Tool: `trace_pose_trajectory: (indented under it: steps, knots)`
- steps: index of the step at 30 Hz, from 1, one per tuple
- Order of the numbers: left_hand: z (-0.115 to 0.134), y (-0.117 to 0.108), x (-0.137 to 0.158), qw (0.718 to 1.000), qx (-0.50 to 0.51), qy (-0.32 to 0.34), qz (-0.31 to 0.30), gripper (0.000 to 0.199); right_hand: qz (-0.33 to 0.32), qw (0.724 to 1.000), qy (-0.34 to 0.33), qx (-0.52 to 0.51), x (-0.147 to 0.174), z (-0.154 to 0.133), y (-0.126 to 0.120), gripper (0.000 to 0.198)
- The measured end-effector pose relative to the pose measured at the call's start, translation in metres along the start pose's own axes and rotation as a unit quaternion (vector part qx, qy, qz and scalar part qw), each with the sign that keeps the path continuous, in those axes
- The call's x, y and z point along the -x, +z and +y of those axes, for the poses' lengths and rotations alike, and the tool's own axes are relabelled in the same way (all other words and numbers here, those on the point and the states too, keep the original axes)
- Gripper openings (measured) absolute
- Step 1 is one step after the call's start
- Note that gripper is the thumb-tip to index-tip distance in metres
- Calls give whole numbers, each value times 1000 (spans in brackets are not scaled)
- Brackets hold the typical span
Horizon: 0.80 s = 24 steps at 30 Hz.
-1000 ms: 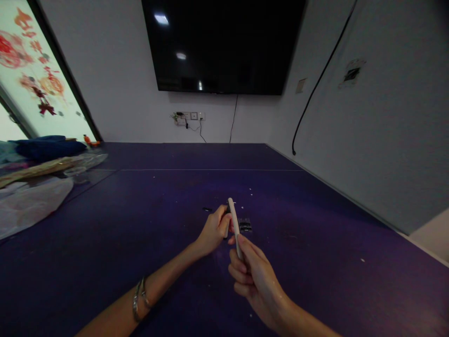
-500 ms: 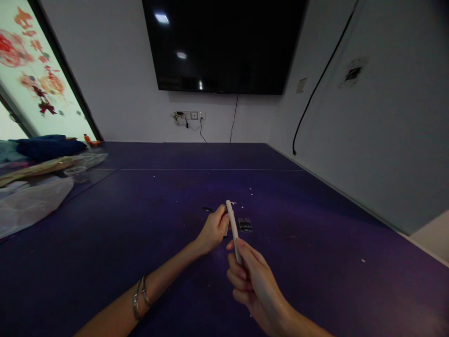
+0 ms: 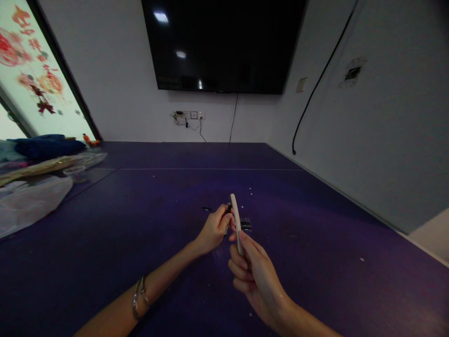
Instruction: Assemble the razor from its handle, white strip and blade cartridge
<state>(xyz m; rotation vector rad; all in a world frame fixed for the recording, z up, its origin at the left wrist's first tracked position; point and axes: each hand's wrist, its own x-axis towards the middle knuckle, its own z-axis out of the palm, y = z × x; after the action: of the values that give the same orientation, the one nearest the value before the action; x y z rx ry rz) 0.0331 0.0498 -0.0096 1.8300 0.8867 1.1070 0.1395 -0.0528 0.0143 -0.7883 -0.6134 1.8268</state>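
My right hand (image 3: pixel 257 276) is closed round the lower end of a slim white stick-like piece (image 3: pixel 236 213), which points up and away, tilted a little to the left. Just left of it, my left hand (image 3: pixel 214 229) pinches a small black object (image 3: pixel 229 208) close to the stick's upper half. Most of that black object is hidden by the fingers, and whether it touches the stick I cannot tell. Behind the stick, a small clear-and-black case (image 3: pixel 246 224) lies on the purple surface (image 3: pixel 168 196). A short black piece (image 3: pixel 206 208) rests left of my hands.
Small white scraps (image 3: pixel 250 191) are scattered beyond my hands. A clear plastic bag (image 3: pixel 38 201), dark blue cloth (image 3: pixel 49 146) and a clear cup (image 3: pixel 75 173) sit at the left. A black cable (image 3: pixel 315 89) hangs on the right wall, and a television (image 3: pixel 228 47) above.
My right hand has moved slightly up and to the right with the white stick. More of the black object in my left hand shows now; the left hand has hardly moved.
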Motion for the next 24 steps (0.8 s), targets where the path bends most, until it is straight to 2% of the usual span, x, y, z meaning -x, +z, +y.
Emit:
trace_pose_trajectory:
  steps: [5,10,14,19,24]
  knots:
    - [-3,0,-1,1000,7,5,5,17,3,1000,23,8,0,2,-1,30]
    - [-3,0,0,1000,3,8,-2,20,4,1000,-1,1,1,3,-1,30]
    - [-1,-1,-1,1000,9,-3,4,19,13,1000,20,5,3,7,-1,32]
    - [1,0,1,1000,18,-5,-3,17,9,1000,-15,-5,2,5,-3,32]
    - [1,-1,1,1000,18,-3,-1,19,19,1000,11,-5,3,8,-3,37]
